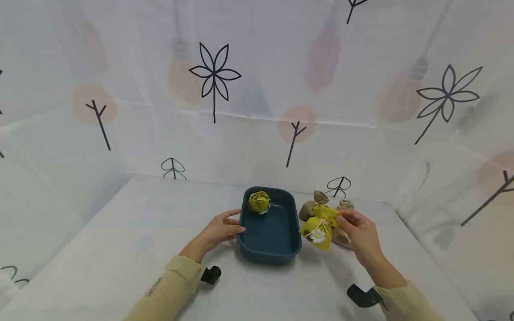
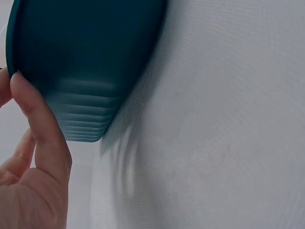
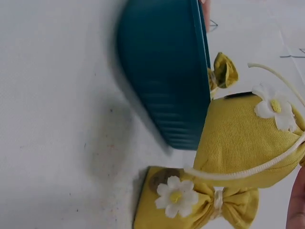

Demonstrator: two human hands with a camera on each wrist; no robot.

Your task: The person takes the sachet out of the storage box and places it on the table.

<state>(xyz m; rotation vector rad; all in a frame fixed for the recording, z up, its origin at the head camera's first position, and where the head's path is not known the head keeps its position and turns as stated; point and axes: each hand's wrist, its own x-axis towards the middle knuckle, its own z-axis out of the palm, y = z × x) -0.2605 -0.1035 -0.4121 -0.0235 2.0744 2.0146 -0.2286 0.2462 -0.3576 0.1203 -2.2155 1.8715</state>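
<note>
The right hand (image 1: 359, 236) pinches one yellow pouch (image 1: 319, 226), lifted just right of the blue tray (image 1: 270, 254). A second yellow pouch (image 1: 259, 201) lies inside. The left hand (image 1: 220, 229), fingers straight, touches the tray's left rim. Two tan pouches (image 1: 308, 208) sit beyond the right hand.

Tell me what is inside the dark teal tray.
One yellow-green pouch sits in the far left corner of the tray. The rest of its floor is bare. What lies beneath the pouch is covered.
</note>
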